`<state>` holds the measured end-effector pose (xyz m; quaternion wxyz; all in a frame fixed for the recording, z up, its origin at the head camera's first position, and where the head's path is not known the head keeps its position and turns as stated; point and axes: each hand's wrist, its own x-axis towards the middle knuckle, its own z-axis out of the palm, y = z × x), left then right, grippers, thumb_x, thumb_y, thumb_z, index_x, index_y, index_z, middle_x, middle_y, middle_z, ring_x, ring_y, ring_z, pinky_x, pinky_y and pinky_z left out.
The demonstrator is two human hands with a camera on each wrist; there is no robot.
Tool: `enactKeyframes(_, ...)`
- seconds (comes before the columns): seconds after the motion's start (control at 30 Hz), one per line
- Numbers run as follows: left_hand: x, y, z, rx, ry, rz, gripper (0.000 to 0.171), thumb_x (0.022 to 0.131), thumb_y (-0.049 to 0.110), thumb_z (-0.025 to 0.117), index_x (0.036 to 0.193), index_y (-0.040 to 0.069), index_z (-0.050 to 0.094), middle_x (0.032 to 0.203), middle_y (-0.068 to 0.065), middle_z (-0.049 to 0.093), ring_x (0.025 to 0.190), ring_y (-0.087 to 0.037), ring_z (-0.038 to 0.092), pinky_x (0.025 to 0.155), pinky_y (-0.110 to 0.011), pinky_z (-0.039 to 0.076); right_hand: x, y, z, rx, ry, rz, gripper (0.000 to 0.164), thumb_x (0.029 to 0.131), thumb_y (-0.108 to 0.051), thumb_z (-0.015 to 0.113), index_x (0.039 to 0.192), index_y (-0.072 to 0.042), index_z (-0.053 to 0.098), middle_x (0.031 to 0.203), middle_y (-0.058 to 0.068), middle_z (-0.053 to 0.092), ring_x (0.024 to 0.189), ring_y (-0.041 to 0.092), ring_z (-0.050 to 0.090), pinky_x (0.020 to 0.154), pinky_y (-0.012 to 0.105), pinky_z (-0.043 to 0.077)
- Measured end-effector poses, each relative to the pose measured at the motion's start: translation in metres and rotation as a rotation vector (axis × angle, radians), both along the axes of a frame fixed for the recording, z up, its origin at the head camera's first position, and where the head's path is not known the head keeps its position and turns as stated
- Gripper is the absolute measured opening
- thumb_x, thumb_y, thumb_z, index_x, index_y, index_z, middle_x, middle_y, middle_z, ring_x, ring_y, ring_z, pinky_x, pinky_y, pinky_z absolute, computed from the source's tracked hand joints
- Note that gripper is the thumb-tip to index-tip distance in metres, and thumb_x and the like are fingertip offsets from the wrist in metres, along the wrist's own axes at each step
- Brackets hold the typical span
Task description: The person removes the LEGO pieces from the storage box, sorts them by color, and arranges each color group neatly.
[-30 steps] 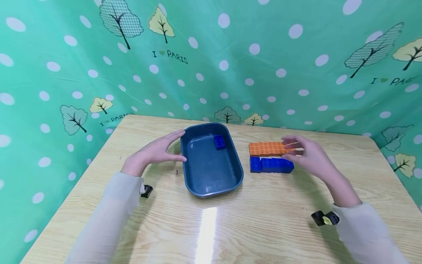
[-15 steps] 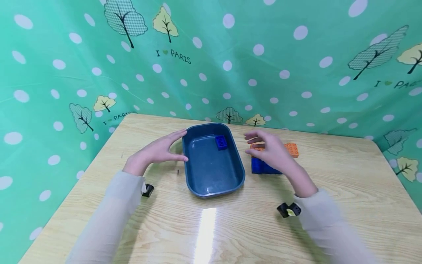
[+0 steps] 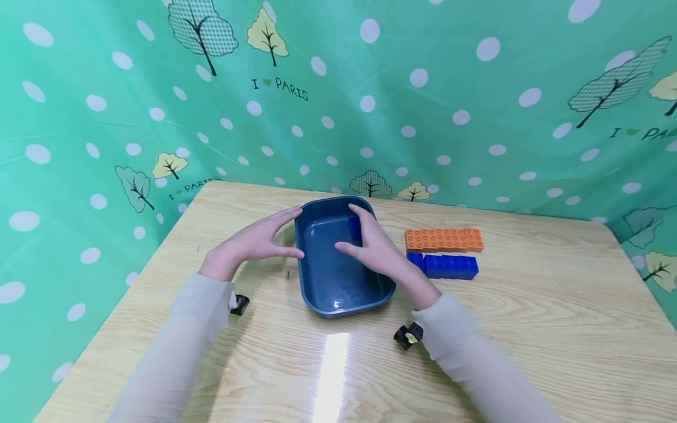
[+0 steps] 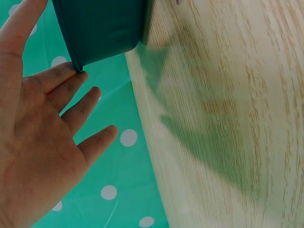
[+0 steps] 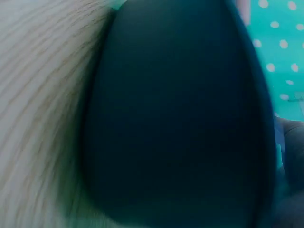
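A dark blue plastic bin stands on the wooden table in the head view. Inside it, near the far right corner, lies a small blue toy brick, partly covered by my right hand. That hand reaches over the bin's right side, thumb and forefinger spread apart; its other fingers are hidden. In the right wrist view the bin's outer wall blocks most of the hand. My left hand has its fingers extended at the bin's left rim. In the left wrist view, its fingertips touch the rim's corner.
Right of the bin, a row of orange bricks lies behind a row of blue bricks. A tiny dark bit sits left of the bin. A green dotted curtain hangs behind the wooden table.
My right hand has moved left from beside the brick rows, across them, to over the bin. The rows are uncovered again. My left hand has stayed at the rim.
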<state>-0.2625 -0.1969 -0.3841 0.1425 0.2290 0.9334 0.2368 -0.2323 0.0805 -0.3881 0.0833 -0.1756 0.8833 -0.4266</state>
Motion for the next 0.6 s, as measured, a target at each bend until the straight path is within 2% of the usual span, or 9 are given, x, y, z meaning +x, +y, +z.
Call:
enactKeyframes(0.1, -0.001, 0.0, 0.0, -0.005, -0.002, 0.0, 0.105, 0.081, 0.057, 0.075, 0.161, 0.017, 0.02, 0.169, -0.007, 0.016, 0.154, -0.036, 0.02, 0.122, -0.059, 0.025, -0.007, -0.013, -0.009, 0.095, -0.025, -0.008, 0.094, 0.096, -0.03, 0.067, 0.16, -0.006, 0.004, 0.167, 0.021, 0.006, 0.156, 0.039, 0.005, 0.127, 0.054, 0.012)
enactKeyframes(0.17, -0.001, 0.0, 0.001, -0.007, -0.004, -0.002, 0.105, 0.081, 0.057, 0.075, 0.161, 0.017, 0.02, 0.169, -0.007, 0.016, 0.154, -0.036, 0.02, 0.122, -0.059, 0.025, -0.011, -0.019, -0.015, 0.178, -0.027, -0.003, 0.095, 0.095, -0.031, 0.067, 0.16, -0.005, 0.003, 0.167, 0.023, 0.004, 0.155, 0.041, 0.0, 0.127, 0.055, 0.01)
enactKeyframes(0.3, -0.001, 0.002, 0.001, -0.002, -0.006, -0.003, 0.104, 0.082, 0.056, 0.075, 0.161, 0.017, 0.02, 0.169, -0.008, 0.016, 0.154, -0.037, 0.02, 0.122, -0.059, 0.025, -0.014, -0.023, -0.022, 0.338, 0.023, 0.004, 0.086, 0.094, -0.031, 0.07, 0.159, -0.007, 0.019, 0.166, 0.023, 0.015, 0.155, 0.042, 0.011, 0.126, 0.055, 0.019)
enactKeyframes(0.37, -0.001, 0.002, 0.0, -0.001, -0.007, -0.002, 0.104, 0.082, 0.055, 0.075, 0.161, 0.017, 0.02, 0.169, -0.008, 0.016, 0.154, -0.037, 0.021, 0.122, -0.058, 0.026, -0.013, -0.023, -0.022, 0.377, 0.057, 0.006, 0.079, 0.093, -0.031, 0.071, 0.156, -0.008, 0.03, 0.164, 0.021, 0.023, 0.153, 0.039, 0.02, 0.124, 0.054, 0.025)
enactKeyframes(0.47, -0.002, 0.001, 0.0, -0.004, -0.002, -0.004, 0.103, 0.083, 0.054, 0.075, 0.161, 0.016, 0.019, 0.168, -0.01, 0.016, 0.153, -0.037, 0.021, 0.122, -0.059, 0.026, -0.012, -0.024, -0.023, 0.383, 0.086, 0.04, 0.068, 0.095, -0.029, 0.069, 0.152, -0.008, 0.04, 0.162, 0.016, 0.031, 0.15, 0.036, 0.029, 0.123, 0.051, 0.03)
enactKeyframes(0.53, -0.001, 0.001, 0.001, -0.005, -0.001, -0.005, 0.103, 0.083, 0.053, 0.075, 0.161, 0.016, 0.02, 0.168, -0.01, 0.016, 0.153, -0.038, 0.021, 0.122, -0.058, 0.025, -0.011, -0.025, -0.023, 0.366, 0.094, 0.095, 0.063, 0.096, -0.028, 0.067, 0.15, -0.008, 0.044, 0.162, 0.015, 0.033, 0.149, 0.035, 0.034, 0.122, 0.05, 0.032)
enactKeyframes(0.6, -0.001, 0.001, 0.001, -0.005, 0.002, -0.009, 0.102, 0.084, 0.053, 0.075, 0.161, 0.014, 0.02, 0.168, -0.011, 0.017, 0.153, -0.038, 0.02, 0.123, -0.058, 0.024, -0.009, -0.027, -0.024, 0.332, 0.093, 0.164, 0.058, 0.097, -0.026, 0.066, 0.148, -0.008, 0.047, 0.161, 0.014, 0.036, 0.142, 0.031, 0.045, 0.118, 0.047, 0.039)
